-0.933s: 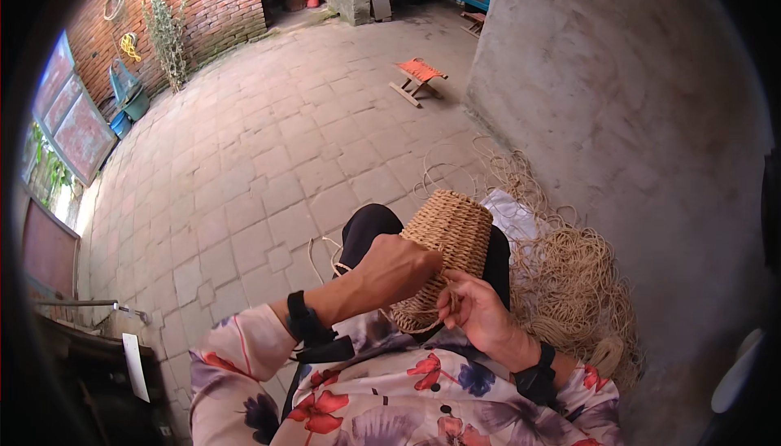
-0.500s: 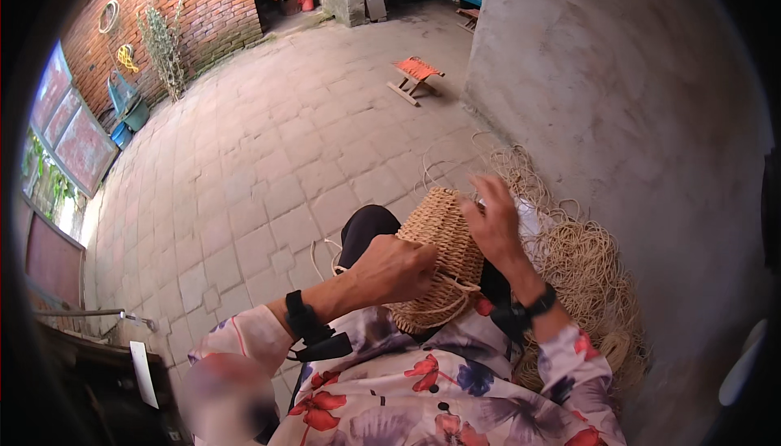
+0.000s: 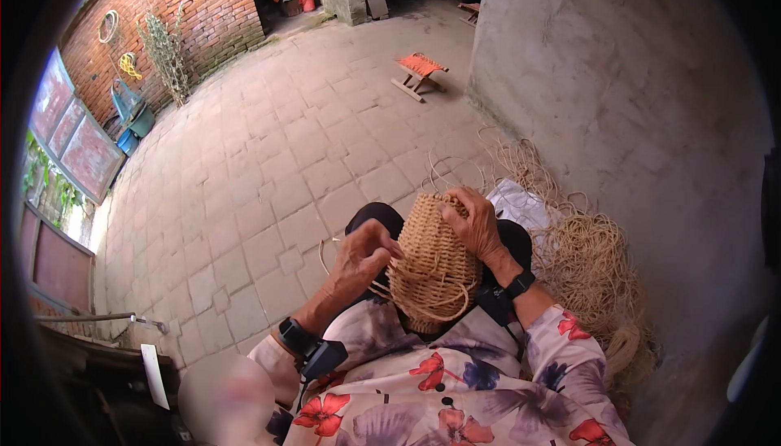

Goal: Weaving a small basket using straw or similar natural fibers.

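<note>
A woven basket (image 3: 431, 263) of tan straw cord rests between my knees, with a loop of cord hanging across its lower part. My right hand (image 3: 478, 230) is closed on the basket's far right edge, its fingers bent over the weave. At the left side of the basket, my left hand (image 3: 362, 260) has its fingers curled and thumb and fingertips close together. What it pinches, if anything, is too small to make out. A loose cord end (image 3: 324, 257) sticks out beyond the left hand. The inside of the basket is hidden.
A big tangled heap of straw cord (image 3: 590, 267) lies to my right, against the grey wall (image 3: 618, 80), with a white sheet (image 3: 525, 204) by it. A folding stool (image 3: 421, 65) with an orange seat stands ahead on the paving. Farther left are buckets (image 3: 140, 120) by a brick wall.
My right hand has come down from above the basket and taken hold of its far edge. My left hand has moved left, from the basket's front to its left side.
</note>
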Demonstrator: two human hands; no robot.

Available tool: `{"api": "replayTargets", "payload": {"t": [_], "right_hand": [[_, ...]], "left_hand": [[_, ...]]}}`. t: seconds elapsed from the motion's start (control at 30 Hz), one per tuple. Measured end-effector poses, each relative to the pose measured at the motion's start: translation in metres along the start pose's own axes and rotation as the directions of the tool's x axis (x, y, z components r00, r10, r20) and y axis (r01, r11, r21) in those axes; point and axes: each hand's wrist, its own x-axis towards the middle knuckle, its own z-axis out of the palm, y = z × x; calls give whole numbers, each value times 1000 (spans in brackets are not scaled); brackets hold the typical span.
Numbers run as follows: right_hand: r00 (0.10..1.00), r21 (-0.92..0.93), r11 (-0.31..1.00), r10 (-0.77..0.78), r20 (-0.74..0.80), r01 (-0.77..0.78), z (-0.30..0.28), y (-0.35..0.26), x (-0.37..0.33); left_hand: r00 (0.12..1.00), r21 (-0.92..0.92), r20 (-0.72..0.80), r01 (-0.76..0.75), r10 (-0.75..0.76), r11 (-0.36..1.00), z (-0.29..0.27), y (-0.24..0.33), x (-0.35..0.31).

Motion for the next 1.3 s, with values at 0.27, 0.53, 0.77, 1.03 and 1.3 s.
{"api": "replayTargets", "payload": {"t": [0.27, 0.53, 0.77, 1.03, 1.3], "right_hand": [[998, 5, 998, -66, -8, 66, -8, -3, -7], [999, 95, 995, 41, 19, -43, -4, 6, -7], [1000, 105, 995, -4, 30, 1, 3, 9, -5], [996, -1, 999, 51, 70, -51, -8, 2, -2], [925, 600, 787, -109, 364, -144, -18, -117, -21]], "left_hand": [[956, -209, 99, 290, -275, 934, 7, 29, 9], [987, 231, 141, 41, -75, 972, 3, -3, -19], [958, -392, 206, 268, -200, 880, 24, -1, -12], [971, 291, 239, -96, 25, 952, -39, 59, 1], [989, -192, 112, -76, 99, 978, -17, 67, 1]]}}
